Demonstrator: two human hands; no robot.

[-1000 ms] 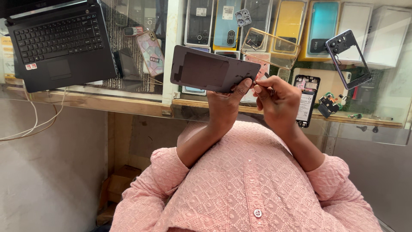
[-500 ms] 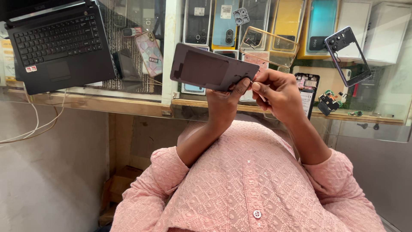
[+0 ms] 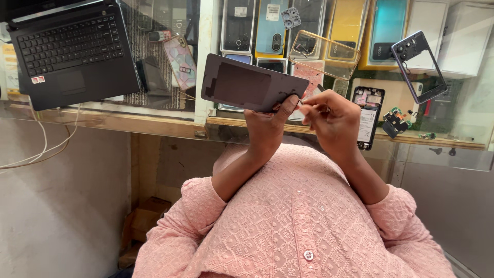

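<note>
My left hand [image 3: 267, 126] holds a dark phone back panel [image 3: 252, 85] by its right end, inner side up, tilted above the counter edge. My right hand [image 3: 332, 121] is right next to that same corner. Its thumb and forefinger are pinched on a thin piece [image 3: 300, 102] at the panel's edge, too small to tell what it is. Both forearms rise from my pink sleeves.
A black laptop [image 3: 72, 51] lies on the glass counter [image 3: 154, 110] at the left, with white cables [image 3: 31, 149] hanging off it. An opened phone [image 3: 368, 116], a small part [image 3: 395, 123], a phone frame [image 3: 419, 64], a clear case [image 3: 324, 54] and phone boxes lie beyond my hands.
My right hand has shifted slightly at the panel's corner, its fingers closing in on the edge. The panel stays nearly still in my left hand.
</note>
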